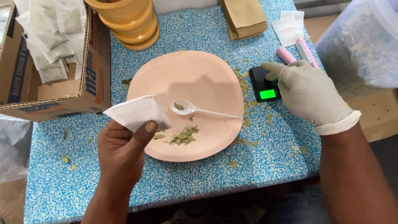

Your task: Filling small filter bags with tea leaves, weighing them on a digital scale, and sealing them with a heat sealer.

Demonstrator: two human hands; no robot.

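Left hand pinches the pouch, gloved right on the scale

The bare left hand [122,151] grips a white paper pouch [137,113], its mouth toward three o'clock. A white plastic spoon [195,109] lies on the pink plate [207,79], bowl just beside the pouch, handle running toward three o'clock. The gloved right hand [309,93], fingers loosely curled, holding nothing, rests on the small black scale [265,85] at the plate's three o'clock. The left is nearer the spoon.

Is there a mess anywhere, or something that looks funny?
Yes. Dried leaf bits are spilled off the pink plate onto the blue table, mostly near the small black scale. Also, only the right hand wears a glove; the left hand is bare.
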